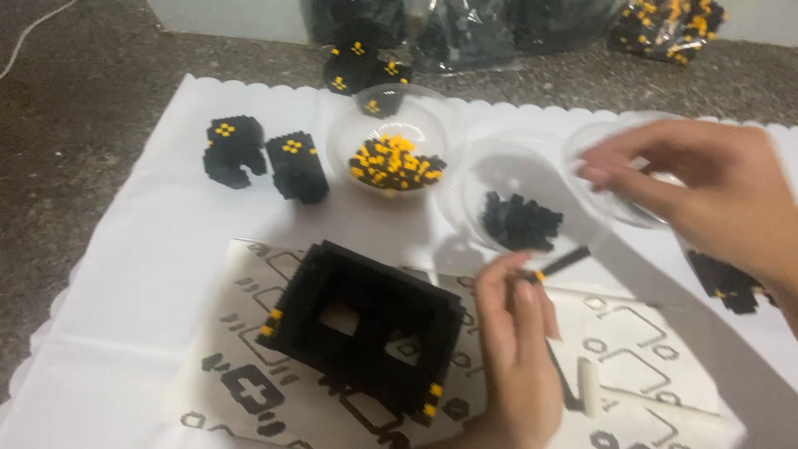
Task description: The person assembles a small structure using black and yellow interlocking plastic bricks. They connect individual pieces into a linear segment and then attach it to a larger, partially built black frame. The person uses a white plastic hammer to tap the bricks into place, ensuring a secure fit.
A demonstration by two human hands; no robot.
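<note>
Head cam, one frame. I log what I see.

Left hand sits at approx 5 o'clock of frame, fingers curled shut around a thin black stick piece w/ a small yellow end; the piece pokes out past the fingertips toward 2 o'clock. Right hand is at 3 o'clock, fingers bent and pinched together over a clear bowl, thumb near its rim. I cannot tell whether anything is held in that pinch.

Black block frame, open in the middle, yellow studs at its corners, lies at 6 o'clock on a printed instruction sheet. It is just beside the left hand, at the hand's 9 o'clock; wrist close to its corner, contact not certain. The stick piece is well apart from the frame, at its 2 o'clock.

Btw the two hands: clear bowl of black bricks, at 12 o'clock of the left hand, near the stick tip. Clear bowl of yellow and black bricks farther toward 11 o'clock. Two small black built blocks w/ yellow dots at 10 o'clock. Another black part lies under the right wrist.

All on a white scalloped cloth over a dark speckled tabletop. Bags of bricks at 12–1 o'clock, blurred.
</note>
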